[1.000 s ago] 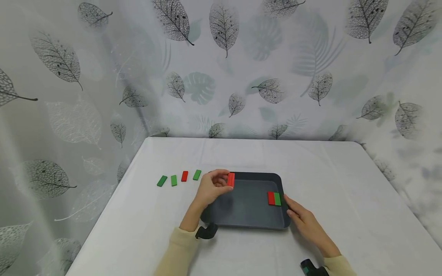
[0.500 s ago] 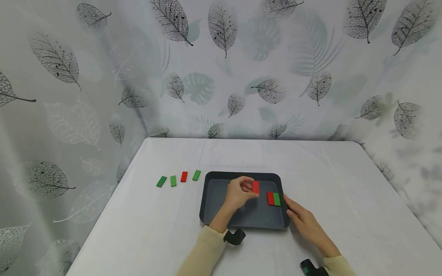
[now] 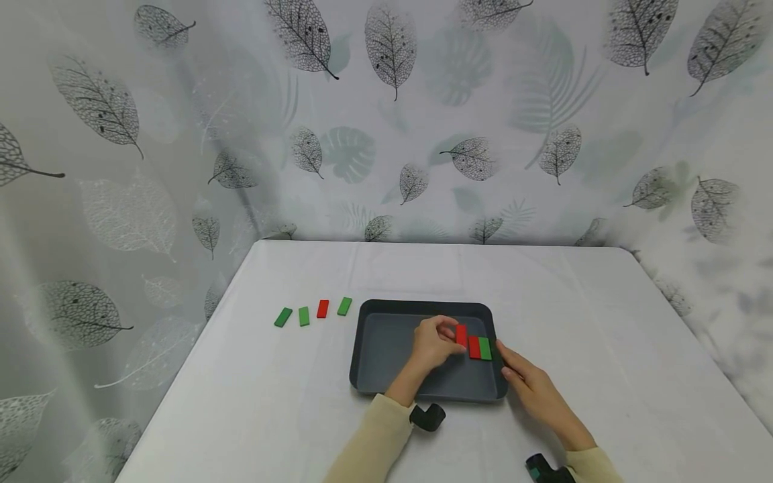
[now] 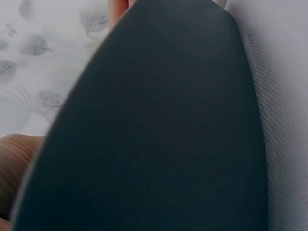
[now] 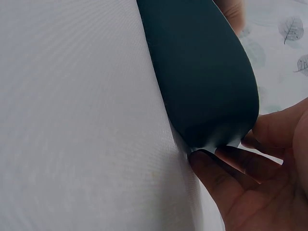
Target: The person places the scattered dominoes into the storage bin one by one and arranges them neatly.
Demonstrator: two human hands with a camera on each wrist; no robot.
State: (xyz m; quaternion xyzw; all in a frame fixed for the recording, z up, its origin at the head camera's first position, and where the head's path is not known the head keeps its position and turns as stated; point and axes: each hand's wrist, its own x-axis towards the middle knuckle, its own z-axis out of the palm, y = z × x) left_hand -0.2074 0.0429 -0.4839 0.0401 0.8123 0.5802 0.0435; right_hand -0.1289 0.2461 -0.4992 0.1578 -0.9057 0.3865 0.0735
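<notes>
In the head view my left hand (image 3: 433, 343) pinches a red rectangular tile (image 3: 461, 335) between thumb and fingers, over the dark grey tray (image 3: 386, 362). Just right of it, inside the tray, a red tile (image 3: 474, 347) and a green tile (image 3: 485, 348) lie side by side. My right hand (image 3: 531, 388) holds the tray's right side. In the right wrist view, fingers (image 5: 216, 178) reach beneath the tray's edge, with the thumb beside the rim. The tray wall fills most of the left wrist view and hides the held tile.
Left of the tray, a row of loose tiles lies on the white table (image 3: 241, 402): a dark green tile (image 3: 283, 317), a light green tile (image 3: 304, 316), a red tile (image 3: 323, 308) and another green tile (image 3: 344, 306). A leaf-patterned curtain (image 3: 386, 134) hangs behind.
My left hand has carried the red tile rightward from the tray's left edge, close to the red and green pair. The right hand and the tray have stayed in place.
</notes>
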